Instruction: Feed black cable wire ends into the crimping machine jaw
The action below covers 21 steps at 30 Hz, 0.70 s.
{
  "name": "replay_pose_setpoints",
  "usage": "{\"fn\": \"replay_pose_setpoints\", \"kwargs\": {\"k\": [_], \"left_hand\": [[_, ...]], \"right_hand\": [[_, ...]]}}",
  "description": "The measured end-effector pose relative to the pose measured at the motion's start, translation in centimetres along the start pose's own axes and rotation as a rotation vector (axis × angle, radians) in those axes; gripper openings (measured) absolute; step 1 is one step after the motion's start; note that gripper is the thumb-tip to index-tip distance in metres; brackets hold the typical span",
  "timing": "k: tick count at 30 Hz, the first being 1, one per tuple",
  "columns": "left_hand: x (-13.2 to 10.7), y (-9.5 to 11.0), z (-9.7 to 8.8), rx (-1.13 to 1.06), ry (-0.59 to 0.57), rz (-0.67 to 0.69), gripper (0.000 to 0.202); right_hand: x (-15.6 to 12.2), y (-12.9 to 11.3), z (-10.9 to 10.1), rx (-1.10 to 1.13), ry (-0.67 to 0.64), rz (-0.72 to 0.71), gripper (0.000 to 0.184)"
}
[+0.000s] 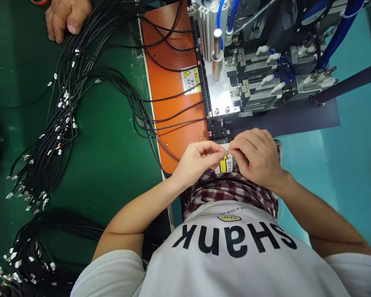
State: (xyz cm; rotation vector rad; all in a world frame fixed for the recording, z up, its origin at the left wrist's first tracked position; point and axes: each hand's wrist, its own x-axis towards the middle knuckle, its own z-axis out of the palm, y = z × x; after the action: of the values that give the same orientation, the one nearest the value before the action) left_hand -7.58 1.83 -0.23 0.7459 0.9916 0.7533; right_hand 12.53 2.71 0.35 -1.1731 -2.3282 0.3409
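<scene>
My left hand [199,161] is closed in a pinch, and a black cable [170,152] runs under its wrist side from the orange plate [173,88]. Facing it, my right hand [257,154] is also pinched. The fingertips of both hands meet over a small shiny tip [226,153], mostly covered by the fingers. Just below the fingertips is a white label with a yellow arrow [224,165], at the near end of the machine. Several black cables [179,111] lie across the orange plate, their ends going into the machine's edge.
The machine [222,90] has metal cylinders and blue air hoses [336,37]. On the green table [111,165] lie bundles of black cables [71,90] with shiny metal ends, and another bundle [58,231] nearer. Another person's hand [68,18] rests on the far bundle.
</scene>
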Motion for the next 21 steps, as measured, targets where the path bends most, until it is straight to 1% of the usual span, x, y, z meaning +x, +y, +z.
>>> {"fn": "replay_pose_setpoints", "kwargs": {"k": [6,9,11,13,18,21], "left_hand": [[0.0,0.0,0.1,0.032,0.021,-0.017,0.023],[-0.1,-0.1,0.1,0.027,0.051,-0.013,0.024],[-0.2,-0.2,0.2,0.023,0.061,-0.012,0.023],[-0.2,-0.3,0.2,0.022,0.058,-0.010,0.022],[-0.2,-0.2,0.3,0.029,0.058,-0.012,0.024],[-0.2,-0.1,0.3,0.047,0.059,-0.007,0.025]], "right_hand": [[0.0,-0.8,0.0,0.079,-0.007,0.082,0.008],[-0.1,-0.8,0.0,0.295,-0.001,0.194,0.009],[-0.3,-0.8,0.0,0.473,0.033,0.304,0.008],[-0.5,-0.8,0.0,0.582,0.060,0.383,0.008],[-0.9,-1.0,0.1,0.676,0.016,0.447,0.008],[-0.8,-1.2,0.1,0.694,0.016,0.487,0.008]]}}
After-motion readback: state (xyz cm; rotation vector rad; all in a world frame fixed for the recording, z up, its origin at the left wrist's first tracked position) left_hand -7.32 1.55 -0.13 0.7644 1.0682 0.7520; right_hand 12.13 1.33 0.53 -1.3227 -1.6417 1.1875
